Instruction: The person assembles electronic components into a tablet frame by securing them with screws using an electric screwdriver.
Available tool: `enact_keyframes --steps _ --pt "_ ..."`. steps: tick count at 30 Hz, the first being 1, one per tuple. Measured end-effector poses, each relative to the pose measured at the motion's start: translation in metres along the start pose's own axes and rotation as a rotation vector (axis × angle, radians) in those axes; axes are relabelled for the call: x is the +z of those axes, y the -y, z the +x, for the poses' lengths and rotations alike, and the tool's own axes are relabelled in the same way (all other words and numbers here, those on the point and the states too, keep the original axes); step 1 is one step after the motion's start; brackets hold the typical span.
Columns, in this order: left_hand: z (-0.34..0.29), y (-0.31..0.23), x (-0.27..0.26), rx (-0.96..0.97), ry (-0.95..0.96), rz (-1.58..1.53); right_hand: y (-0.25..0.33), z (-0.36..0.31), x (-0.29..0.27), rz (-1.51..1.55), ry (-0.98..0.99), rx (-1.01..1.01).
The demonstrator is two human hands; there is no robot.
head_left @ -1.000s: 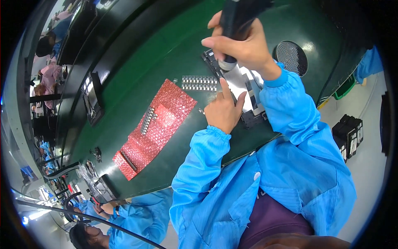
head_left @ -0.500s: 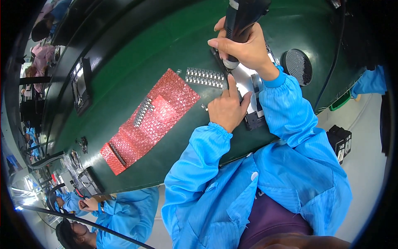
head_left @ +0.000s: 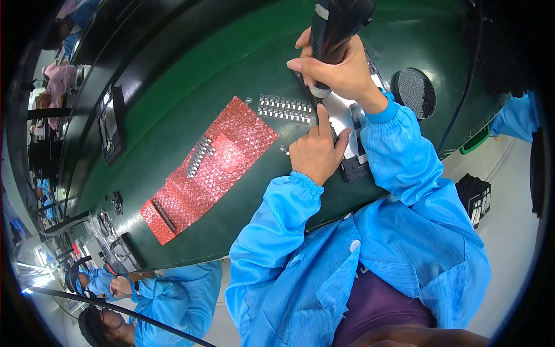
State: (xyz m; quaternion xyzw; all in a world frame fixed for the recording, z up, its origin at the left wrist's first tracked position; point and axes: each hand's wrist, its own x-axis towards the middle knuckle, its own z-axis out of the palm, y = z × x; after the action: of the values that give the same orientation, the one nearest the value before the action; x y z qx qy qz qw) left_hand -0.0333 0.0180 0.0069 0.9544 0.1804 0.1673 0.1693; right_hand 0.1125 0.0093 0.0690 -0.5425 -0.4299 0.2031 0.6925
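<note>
My right hand [head_left: 347,72] is wrapped round a black electric screwdriver [head_left: 334,32], whose tip points down at the left edge of a flat device with a silver panel [head_left: 340,114] and a black frame [head_left: 354,170]. Just below the tip, my left hand [head_left: 314,153] rests against that same edge. Its index finger is stretched toward the tip and the thumb is spread apart on the device, with no held thing visible. My right hand and sleeve cover part of the device, and the exact contact point of the tip is too small to make out.
Left of the device lie a sheet of small parts [head_left: 285,108] and red bubble wrap [head_left: 217,168] with a strip of parts [head_left: 200,157] on it. A round black dish [head_left: 414,93] stands at the right, near a hanging cable [head_left: 462,95]. A co-worker [head_left: 173,298] sits at lower left.
The screwdriver and my right hand have shifted very slightly left. My left hand stays almost in place at the device's edge. The co-worker's hands at lower left have moved a little.
</note>
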Motion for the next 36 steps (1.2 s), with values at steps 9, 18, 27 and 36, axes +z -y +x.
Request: enact_keyframes --steps 9,18,27,36 --pt "0.0 0.003 0.0 0.003 0.006 0.005 -0.005 -0.011 0.012 0.002 -0.061 -0.012" --pt "0.0 0.002 0.002 0.006 0.0 0.003 -0.003 -0.016 0.011 0.047 -0.041 0.028" --pt "0.0 0.002 0.001 -0.017 0.033 -0.029 0.003 -0.017 0.013 0.053 -0.023 0.036" --pt "0.003 -0.008 -0.005 -0.051 0.051 0.037 -0.002 -0.015 0.009 0.084 -0.13 -0.018"
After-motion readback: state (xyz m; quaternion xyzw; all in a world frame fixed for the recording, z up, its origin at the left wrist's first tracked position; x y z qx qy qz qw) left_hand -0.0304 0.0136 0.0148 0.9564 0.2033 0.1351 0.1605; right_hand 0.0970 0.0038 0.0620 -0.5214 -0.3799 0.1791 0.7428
